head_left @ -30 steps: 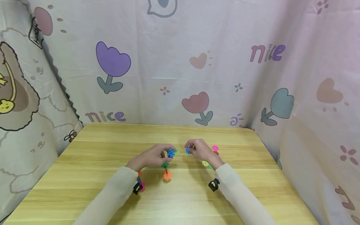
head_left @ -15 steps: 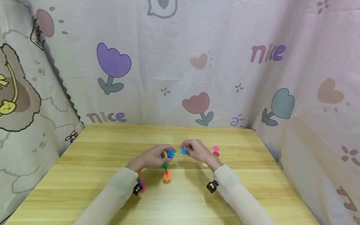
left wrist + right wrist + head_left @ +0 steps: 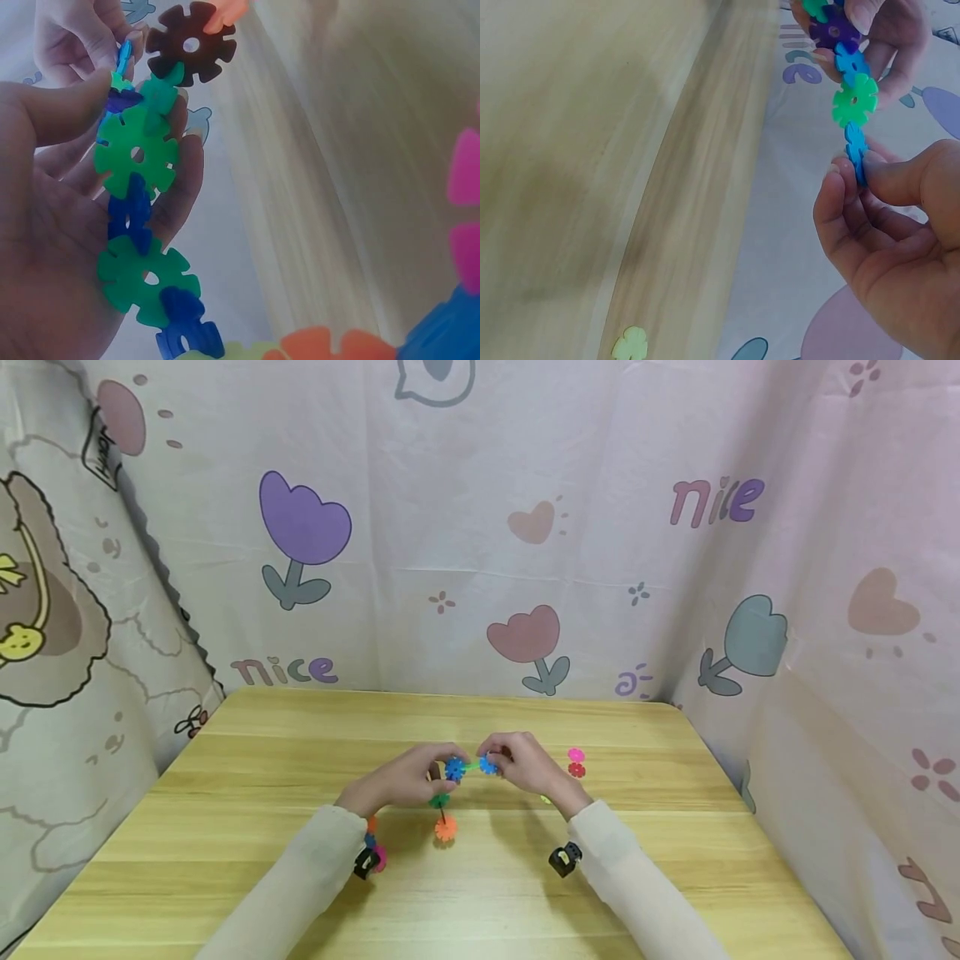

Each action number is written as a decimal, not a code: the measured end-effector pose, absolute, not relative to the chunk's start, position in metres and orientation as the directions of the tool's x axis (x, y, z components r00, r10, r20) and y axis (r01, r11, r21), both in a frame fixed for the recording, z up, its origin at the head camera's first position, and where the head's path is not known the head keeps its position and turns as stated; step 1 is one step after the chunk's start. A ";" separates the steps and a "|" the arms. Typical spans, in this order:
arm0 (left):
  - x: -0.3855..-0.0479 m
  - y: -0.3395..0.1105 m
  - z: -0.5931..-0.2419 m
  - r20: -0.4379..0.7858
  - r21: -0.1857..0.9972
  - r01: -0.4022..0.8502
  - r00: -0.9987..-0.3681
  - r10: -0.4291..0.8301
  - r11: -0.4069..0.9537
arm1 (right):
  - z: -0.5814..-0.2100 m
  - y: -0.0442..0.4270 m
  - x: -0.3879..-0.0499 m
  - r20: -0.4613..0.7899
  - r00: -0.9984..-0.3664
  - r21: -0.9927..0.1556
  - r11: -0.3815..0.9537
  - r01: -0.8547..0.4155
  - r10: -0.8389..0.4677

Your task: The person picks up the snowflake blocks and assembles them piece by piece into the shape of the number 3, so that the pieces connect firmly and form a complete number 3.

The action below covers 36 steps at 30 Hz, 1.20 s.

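The left hand [image 3: 405, 777] grips a chain of many-coloured, notched plastic discs [image 3: 124, 139], holding that stretch up over the pale wooden table [image 3: 480, 893]! Opposite, the right hand [image 3: 531, 762] pinches a bright blue, notched plastic disc [image 3: 856, 156] between thumb and fingers, its edge right at the chain's light green end disc [image 3: 850, 112] (slotted in or merely meeting, I can't tell). Beyond the right wrist, a round pink plastic disc [image 3: 576, 755] lies just beside a round red one [image 3: 577, 770].
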<state>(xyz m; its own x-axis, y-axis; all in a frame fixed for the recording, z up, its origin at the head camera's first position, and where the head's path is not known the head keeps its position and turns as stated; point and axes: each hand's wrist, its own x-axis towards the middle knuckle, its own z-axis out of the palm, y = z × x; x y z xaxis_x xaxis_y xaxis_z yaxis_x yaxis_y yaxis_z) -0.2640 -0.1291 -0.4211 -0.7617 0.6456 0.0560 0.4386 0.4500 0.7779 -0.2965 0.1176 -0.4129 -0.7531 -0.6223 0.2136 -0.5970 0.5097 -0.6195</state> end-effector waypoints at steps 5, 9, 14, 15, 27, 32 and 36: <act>-0.264 -0.129 -0.422 0.065 0.776 0.450 -0.754 0.653 0.443 | -0.413 0.118 -0.296 0.208 -0.754 -0.636 0.499 -0.588 -0.624; -0.265 -0.129 -0.423 0.076 0.776 0.458 -0.751 0.656 0.434 | -0.414 0.117 -0.295 0.220 -0.748 -0.646 0.482 -0.593 -0.626; -0.265 -0.128 -0.423 0.073 0.777 0.453 -0.755 0.651 0.438 | -0.415 0.116 -0.293 0.225 -0.759 -0.664 0.474 -0.578 -0.611; -0.265 -0.128 -0.424 0.072 0.776 0.450 -0.760 0.646 0.442 | -0.415 0.116 -0.293 0.225 -0.764 -0.672 0.472 -0.571 -0.605; -0.270 -0.126 -0.428 0.153 0.765 0.473 -0.793 0.589 0.437 | -0.416 0.109 -0.289 0.259 -0.780 -0.696 0.450 -0.559 -0.569; -0.272 -0.124 -0.428 0.210 0.770 0.498 -0.789 0.578 0.399 | -0.414 0.105 -0.288 0.260 -0.782 -0.700 0.447 -0.557 -0.566; -0.273 -0.123 -0.427 0.226 0.767 0.511 -0.781 0.583 0.387 | -0.413 0.105 -0.287 0.247 -0.793 -0.717 0.446 -0.536 -0.557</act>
<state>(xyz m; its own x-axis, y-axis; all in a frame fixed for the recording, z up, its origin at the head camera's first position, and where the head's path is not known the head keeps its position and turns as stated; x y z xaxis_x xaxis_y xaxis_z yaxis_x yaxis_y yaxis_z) -0.2728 -0.1233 -0.4271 -0.7807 0.5827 0.2259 0.5111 0.3873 0.7674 -0.2875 0.1047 -0.4134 -0.7933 -0.5566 0.2468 -0.5359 0.4458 -0.7170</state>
